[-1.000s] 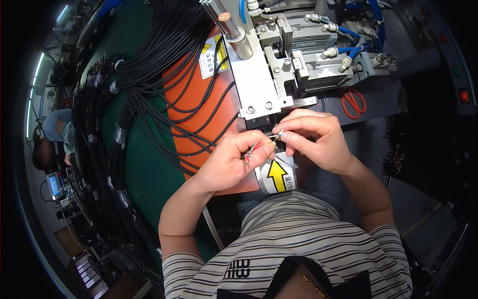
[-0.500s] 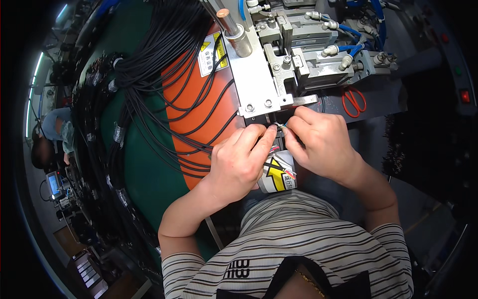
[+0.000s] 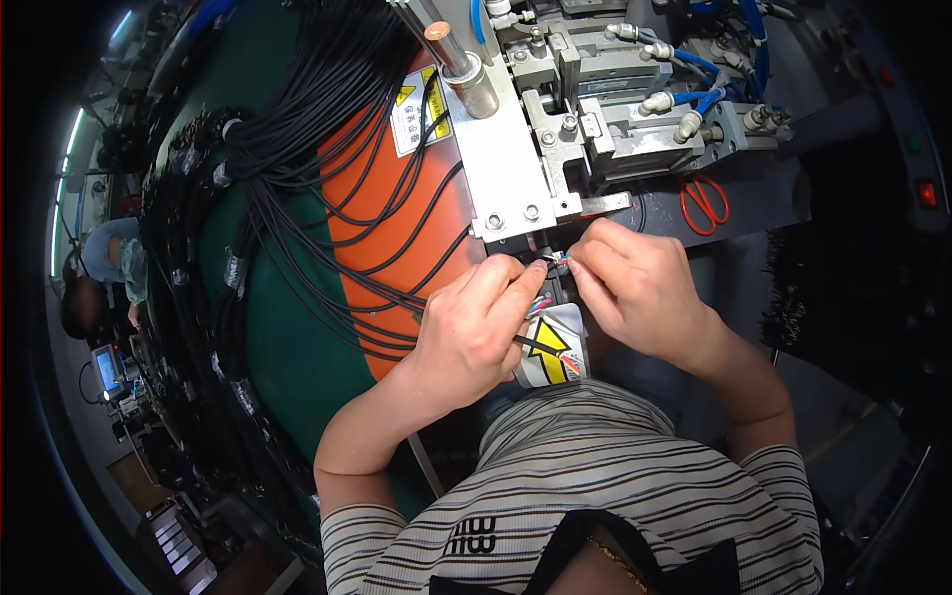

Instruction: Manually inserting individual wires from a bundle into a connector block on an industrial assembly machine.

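Observation:
My left hand [image 3: 471, 322] is closed, with thumb and index finger pinched at the front of the machine. A black cable [image 3: 535, 346] comes out from under it, its end split into thin coloured wires [image 3: 571, 364]. More coloured wires [image 3: 540, 305] show beside the left thumb. Opposite, my right hand [image 3: 635, 288] pinches small coloured wire ends [image 3: 562, 260] between thumb and index finger. The two sets of fingertips are a short gap apart, just below the machine's metal plate [image 3: 511, 188]. Which wires belong to which cable is hard to make out.
Metal clamps and cylinders [image 3: 635, 139] with blue air hoses stand beyond my hands. Red-handled scissors [image 3: 704, 204] lie at the right. A thick bundle of black cables [image 3: 327, 99] spreads over the orange and green surface at left. Another person [image 3: 109, 258] sits far left.
The fingertips have drawn slightly apart, and coloured wire ends now show at the right fingers. The black cable below my left hand has shifted a little downward.

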### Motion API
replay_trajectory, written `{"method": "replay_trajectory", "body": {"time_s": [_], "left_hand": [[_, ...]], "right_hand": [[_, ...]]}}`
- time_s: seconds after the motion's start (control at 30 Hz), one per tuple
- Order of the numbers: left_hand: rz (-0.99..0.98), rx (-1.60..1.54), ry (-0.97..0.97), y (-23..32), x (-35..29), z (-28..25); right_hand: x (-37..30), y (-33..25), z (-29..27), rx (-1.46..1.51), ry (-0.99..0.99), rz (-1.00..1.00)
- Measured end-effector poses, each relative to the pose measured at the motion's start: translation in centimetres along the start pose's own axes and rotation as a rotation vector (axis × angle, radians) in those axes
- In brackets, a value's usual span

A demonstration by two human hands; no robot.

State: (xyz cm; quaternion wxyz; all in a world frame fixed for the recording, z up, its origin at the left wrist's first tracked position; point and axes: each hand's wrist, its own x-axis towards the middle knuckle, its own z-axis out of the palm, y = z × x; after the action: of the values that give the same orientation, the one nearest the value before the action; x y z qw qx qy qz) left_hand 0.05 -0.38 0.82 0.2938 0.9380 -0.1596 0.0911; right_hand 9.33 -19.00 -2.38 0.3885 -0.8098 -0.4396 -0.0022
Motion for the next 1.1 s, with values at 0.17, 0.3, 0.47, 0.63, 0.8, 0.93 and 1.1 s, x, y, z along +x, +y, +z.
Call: {"method": "replay_trajectory", "body": {"time_s": [0.17,0.3,0.47,0.63,0.8,0.93,1.1], "left_hand": [[0.034,0.09,-0.054,0.5,0.1,0.0],[0.096,0.203,-0.113,0.8,0.8,-0.3],[0.124,0.291,-0.184,1.1,1.5,-0.6],[0.124,0.301,-0.181,1.3,1.6,-0.6],[0.131,0.301,-0.162,1.1,1.4,-0.5],[0.119,0.291,-0.177,1.2,1.5,-0.6],[0.117,0.292,-0.193,1.1,1.7,-0.8]], "right_hand": [[0.1,-0.3,-0.2,-0.075,-0.03,-0.009],[0.8,-1.3,-0.9,-0.22,-0.145,0.001],[1.1,0.3,-1.0,-0.121,-0.201,-0.007],[0.3,0.4,0.1,0.06,-0.013,0.057],[0.3,0.1,0.0,0.122,0.063,0.077],[1.0,0.0,-0.6,-0.008,-0.037,0.045],[0.7,0.7,-0.4,0.12,-0.07,0.115]]}}
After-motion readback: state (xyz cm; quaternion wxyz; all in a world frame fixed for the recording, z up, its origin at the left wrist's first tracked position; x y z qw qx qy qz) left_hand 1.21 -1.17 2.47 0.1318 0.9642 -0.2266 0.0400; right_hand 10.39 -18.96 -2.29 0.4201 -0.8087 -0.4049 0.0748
